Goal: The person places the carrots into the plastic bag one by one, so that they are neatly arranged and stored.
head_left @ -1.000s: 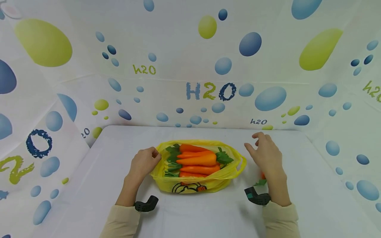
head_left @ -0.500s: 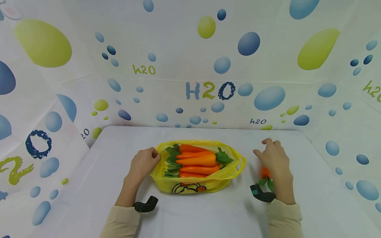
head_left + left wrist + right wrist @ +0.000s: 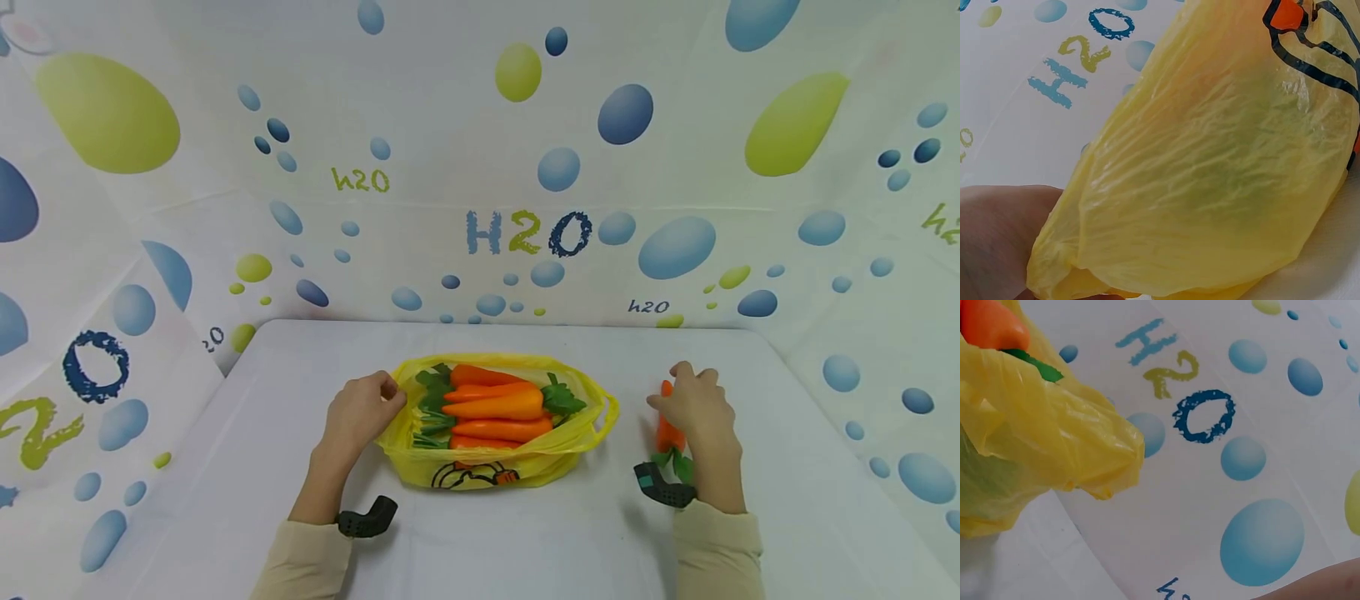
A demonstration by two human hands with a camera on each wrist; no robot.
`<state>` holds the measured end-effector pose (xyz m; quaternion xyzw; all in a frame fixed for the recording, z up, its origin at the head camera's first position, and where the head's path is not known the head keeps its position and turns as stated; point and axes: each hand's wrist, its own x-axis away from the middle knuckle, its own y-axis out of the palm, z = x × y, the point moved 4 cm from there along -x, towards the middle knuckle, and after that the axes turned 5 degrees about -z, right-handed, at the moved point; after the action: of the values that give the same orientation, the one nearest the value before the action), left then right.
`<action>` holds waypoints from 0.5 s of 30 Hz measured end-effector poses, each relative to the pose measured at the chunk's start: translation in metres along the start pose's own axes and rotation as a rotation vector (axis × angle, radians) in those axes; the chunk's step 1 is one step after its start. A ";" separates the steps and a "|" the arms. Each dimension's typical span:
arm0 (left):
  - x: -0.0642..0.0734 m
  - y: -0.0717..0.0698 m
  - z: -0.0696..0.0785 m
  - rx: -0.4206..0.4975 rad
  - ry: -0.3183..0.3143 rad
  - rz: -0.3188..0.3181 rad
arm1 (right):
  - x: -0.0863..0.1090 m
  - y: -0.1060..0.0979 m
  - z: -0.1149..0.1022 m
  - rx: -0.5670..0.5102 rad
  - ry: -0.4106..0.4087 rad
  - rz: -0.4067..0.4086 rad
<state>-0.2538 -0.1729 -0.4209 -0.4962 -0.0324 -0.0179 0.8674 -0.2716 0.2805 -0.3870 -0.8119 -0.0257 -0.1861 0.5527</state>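
A yellow plastic bag (image 3: 562,468) lies open on the white table with several orange carrots (image 3: 495,407) and their green leaves inside. My left hand (image 3: 362,410) pinches the bag's left rim; the left wrist view has the thin plastic (image 3: 1210,187) gathered at that hand, fingertips mostly hidden. On the right, a single carrot (image 3: 670,437) lies on the table, leaves toward me. Over it is my right hand (image 3: 699,408), thumb and fingers apart and slightly bent on either side of the carrot's far end. Only a strip of that hand (image 3: 1325,584) enters the right wrist view.
The bag's handle loop (image 3: 609,421) sticks out to the right, between the bag and the loose carrot. A white cloth backdrop (image 3: 420,217) with blue and green spots rises behind the table's far edge.
My right hand has moved right and toward me, from near the bag's handle to over the loose carrot, more of which now shows. The left hand and the bag have stayed put.
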 end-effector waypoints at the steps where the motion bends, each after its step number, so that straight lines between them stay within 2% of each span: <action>1: 0.000 -0.001 0.000 -0.002 -0.001 0.007 | 0.000 0.000 0.001 0.009 0.005 -0.014; 7: 0.001 -0.005 0.001 -0.013 -0.005 0.059 | -0.003 0.000 0.009 0.048 0.019 -0.077; 15: 0.003 -0.010 0.003 -0.009 -0.007 0.080 | -0.007 0.004 0.014 0.048 0.031 -0.155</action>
<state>-0.2520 -0.1755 -0.4105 -0.5011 -0.0153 0.0183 0.8651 -0.2728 0.2933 -0.3971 -0.7908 -0.0843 -0.2404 0.5565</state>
